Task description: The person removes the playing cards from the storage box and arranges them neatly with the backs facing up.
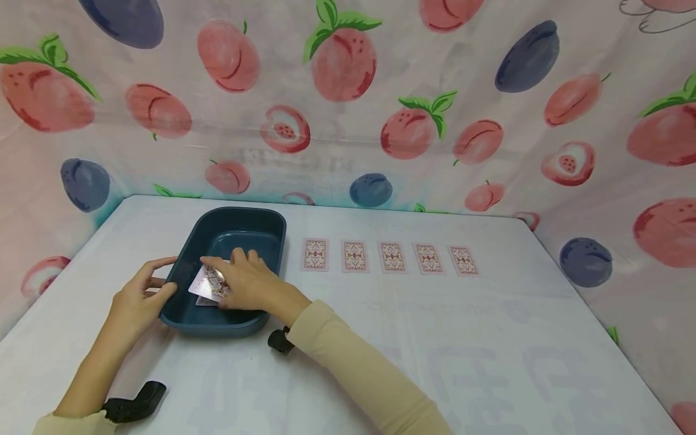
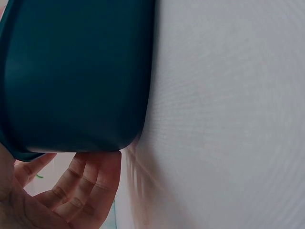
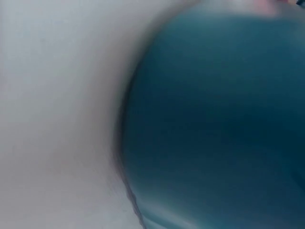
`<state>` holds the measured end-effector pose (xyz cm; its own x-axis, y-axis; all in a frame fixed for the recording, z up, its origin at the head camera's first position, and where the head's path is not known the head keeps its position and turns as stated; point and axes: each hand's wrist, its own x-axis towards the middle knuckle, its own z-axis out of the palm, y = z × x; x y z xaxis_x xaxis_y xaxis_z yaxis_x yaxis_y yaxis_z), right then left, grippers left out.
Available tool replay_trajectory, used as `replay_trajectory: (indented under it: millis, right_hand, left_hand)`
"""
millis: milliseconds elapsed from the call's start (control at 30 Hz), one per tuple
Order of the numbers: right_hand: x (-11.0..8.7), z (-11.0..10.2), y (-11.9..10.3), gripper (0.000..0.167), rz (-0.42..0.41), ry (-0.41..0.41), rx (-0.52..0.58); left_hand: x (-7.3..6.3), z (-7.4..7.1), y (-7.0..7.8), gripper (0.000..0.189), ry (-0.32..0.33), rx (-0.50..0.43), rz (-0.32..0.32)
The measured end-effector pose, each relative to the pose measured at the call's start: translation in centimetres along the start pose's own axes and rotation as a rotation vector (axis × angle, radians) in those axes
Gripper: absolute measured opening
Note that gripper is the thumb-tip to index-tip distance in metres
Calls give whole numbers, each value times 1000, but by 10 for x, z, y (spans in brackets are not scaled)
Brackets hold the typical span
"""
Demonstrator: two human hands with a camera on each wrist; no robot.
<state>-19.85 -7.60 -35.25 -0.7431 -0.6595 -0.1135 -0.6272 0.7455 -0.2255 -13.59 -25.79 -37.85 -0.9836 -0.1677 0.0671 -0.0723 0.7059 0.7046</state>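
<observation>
A deep blue plastic tray (image 1: pixel 217 329) stands at the left of the table. My left hand (image 1: pixel 136 299) holds its left side; in the left wrist view the fingers (image 2: pixel 102 183) lie against the outer wall. Over the tray, my right hand (image 1: pixel 247 284) pinches a playing card (image 1: pixel 205 284) that is tilted and catches the light. Beneath it the edge of another card (image 1: pixel 204 301) shows on the tray's floor; how many lie there is hidden. The right wrist view is blurred and shows mostly the tray wall (image 3: pixel 214 95).
To the tray's right, several patterned cards lie face down in a row, from the nearest card (image 1: pixel 315 254) to the farthest card (image 1: pixel 463 261). A white cloth (image 1: pixel 489 362) covers the table. Behind hangs a fruit-print curtain (image 1: pixel 326 163).
</observation>
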Motion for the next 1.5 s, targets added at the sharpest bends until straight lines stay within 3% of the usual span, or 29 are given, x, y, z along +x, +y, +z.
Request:
replay_trajectory:
  millis: [333, 600, 933, 1167, 1500]
  right_hand:
    - [-19, -21, 11, 84, -35, 208, 145]
    - [-42, -40, 30, 84, -15, 319, 238]
    - [-69, -48, 66, 84, 87, 396, 338]
    - [-91, -48, 103, 83, 128, 480, 345]
    - [-120, -38, 150, 82, 251, 474, 349]
  left_hand:
    - [0, 0, -1, 50, -13, -13, -12]
    - [2, 1, -1, 51, -12, -21, -16]
    - [5, 0, -1, 51, -17, -21, -25]
    - [8, -1, -2, 50, -14, -16, -15]
    - [10, -1, -3, 51, -18, -20, -26]
